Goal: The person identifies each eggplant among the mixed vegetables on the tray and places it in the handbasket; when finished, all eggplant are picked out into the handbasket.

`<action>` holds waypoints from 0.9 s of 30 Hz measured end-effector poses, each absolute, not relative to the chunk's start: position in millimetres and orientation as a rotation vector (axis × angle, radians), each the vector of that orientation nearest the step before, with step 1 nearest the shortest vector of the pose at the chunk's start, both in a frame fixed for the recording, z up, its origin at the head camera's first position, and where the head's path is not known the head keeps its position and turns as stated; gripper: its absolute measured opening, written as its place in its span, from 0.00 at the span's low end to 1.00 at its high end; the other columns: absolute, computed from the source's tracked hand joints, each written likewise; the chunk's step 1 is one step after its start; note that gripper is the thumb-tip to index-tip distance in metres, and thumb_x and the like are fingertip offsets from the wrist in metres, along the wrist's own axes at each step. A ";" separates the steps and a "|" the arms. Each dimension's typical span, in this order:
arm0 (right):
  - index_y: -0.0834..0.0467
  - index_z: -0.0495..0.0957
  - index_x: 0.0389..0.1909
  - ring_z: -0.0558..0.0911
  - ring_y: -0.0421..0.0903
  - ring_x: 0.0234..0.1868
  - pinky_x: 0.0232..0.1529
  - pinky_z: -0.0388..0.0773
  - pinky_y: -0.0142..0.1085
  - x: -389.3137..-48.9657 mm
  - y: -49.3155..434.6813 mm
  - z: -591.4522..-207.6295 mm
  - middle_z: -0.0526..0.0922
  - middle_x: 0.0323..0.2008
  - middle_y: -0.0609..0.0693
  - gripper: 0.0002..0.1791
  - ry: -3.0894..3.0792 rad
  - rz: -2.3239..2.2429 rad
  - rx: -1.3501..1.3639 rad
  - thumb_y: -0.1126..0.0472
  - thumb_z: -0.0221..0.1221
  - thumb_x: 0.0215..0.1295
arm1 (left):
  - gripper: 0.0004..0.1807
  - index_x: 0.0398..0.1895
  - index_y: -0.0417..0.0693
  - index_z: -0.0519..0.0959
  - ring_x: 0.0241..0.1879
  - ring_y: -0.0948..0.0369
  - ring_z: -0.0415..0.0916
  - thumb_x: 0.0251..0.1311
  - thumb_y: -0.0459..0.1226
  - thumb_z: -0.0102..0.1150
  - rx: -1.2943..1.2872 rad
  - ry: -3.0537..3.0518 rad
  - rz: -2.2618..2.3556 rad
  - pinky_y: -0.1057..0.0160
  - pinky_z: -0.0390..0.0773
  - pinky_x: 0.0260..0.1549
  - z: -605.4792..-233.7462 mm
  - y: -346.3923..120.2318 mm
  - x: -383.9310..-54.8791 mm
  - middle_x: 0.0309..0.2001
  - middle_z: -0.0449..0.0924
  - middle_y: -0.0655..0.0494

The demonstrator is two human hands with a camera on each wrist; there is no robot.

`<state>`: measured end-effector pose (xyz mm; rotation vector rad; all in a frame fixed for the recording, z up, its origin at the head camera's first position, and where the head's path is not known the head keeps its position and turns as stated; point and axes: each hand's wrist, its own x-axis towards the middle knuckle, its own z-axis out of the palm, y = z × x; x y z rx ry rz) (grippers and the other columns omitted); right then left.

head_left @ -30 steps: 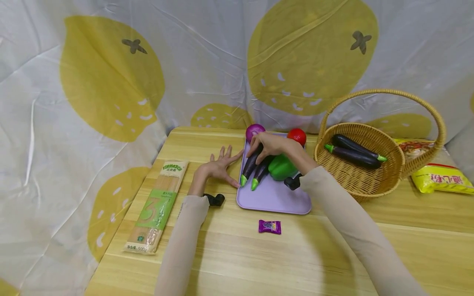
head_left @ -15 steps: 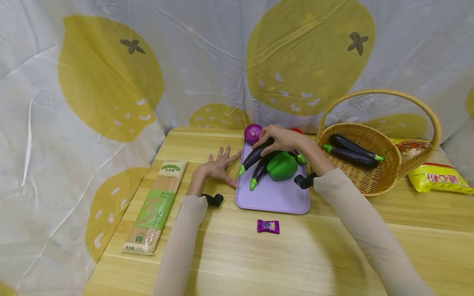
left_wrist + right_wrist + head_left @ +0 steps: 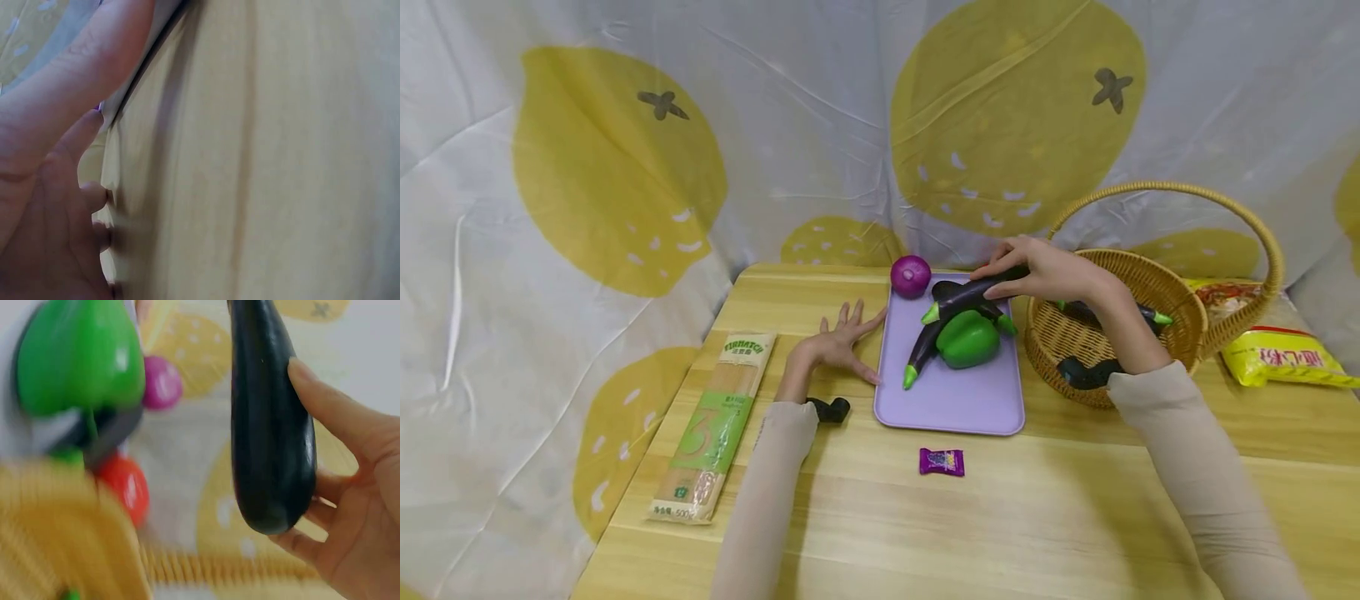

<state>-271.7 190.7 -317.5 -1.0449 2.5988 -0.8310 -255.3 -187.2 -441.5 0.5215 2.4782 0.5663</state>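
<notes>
In the head view my right hand (image 3: 1063, 271) pinches a dark purple eggplant (image 3: 964, 297) by its thick end, its green stem pointing left above the tray. The right wrist view shows the thumb on one side of this eggplant (image 3: 269, 425) and fingers behind it. On the lilac tray (image 3: 951, 410) lie a second eggplant (image 3: 922, 346), another one partly hidden behind, a green bell pepper (image 3: 968, 339) and a purple onion (image 3: 911, 277). My left hand (image 3: 833, 345) spreads its fingers at the tray's left edge, thumb and index finger right at the rim.
A wicker basket (image 3: 1051, 367) with a tall handle stands right of the tray, eggplants inside partly covered by my right arm. A red tomato (image 3: 128, 487) shows near it. Also around are a noodle pack (image 3: 711, 429), a purple candy (image 3: 942, 462) and a yellow bag (image 3: 1281, 354).
My right hand has lifted the eggplant from the tray's left side and carried it rightward toward the basket. The left hand stays at the tray's edge.
</notes>
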 end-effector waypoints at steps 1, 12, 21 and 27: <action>0.47 0.86 0.59 0.74 0.48 0.47 0.45 0.70 0.41 -270.2 199.1 -314.4 0.82 0.49 0.51 0.18 2.609 -0.826 -1.023 0.56 0.67 0.70 | 0.70 0.85 0.68 0.34 0.80 0.42 0.06 0.51 0.56 0.79 0.524 2.478 0.571 0.30 0.14 0.73 -441.6 -187.7 -255.6 0.82 0.11 0.42; 0.48 0.85 0.60 0.66 0.40 0.24 0.25 0.65 0.33 -259.3 292.7 -306.0 0.84 0.42 0.53 0.19 2.734 -0.713 -0.610 0.49 0.65 0.72 | 0.69 0.85 0.68 0.34 0.80 0.42 0.06 0.52 0.56 0.78 0.531 2.481 0.575 0.30 0.13 0.73 -440.3 -192.9 -254.5 0.82 0.11 0.42; 0.59 0.84 0.60 0.58 0.40 0.18 0.23 0.62 0.34 -261.4 321.0 -332.0 0.81 0.20 0.57 0.23 2.720 -0.630 -0.391 0.49 0.64 0.72 | 0.70 0.85 0.67 0.33 0.79 0.40 0.06 0.51 0.57 0.78 0.533 2.473 0.570 0.28 0.14 0.72 -440.0 -196.7 -256.1 0.81 0.10 0.41; 0.64 0.82 0.60 0.78 0.59 0.42 0.37 0.68 0.42 -265.5 323.1 -348.1 0.79 0.59 0.77 0.25 2.725 -0.634 -0.328 0.50 0.63 0.73 | 0.70 0.85 0.66 0.34 0.79 0.41 0.06 0.51 0.57 0.78 0.548 2.468 0.580 0.29 0.13 0.72 -439.3 -195.0 -256.8 0.81 0.10 0.41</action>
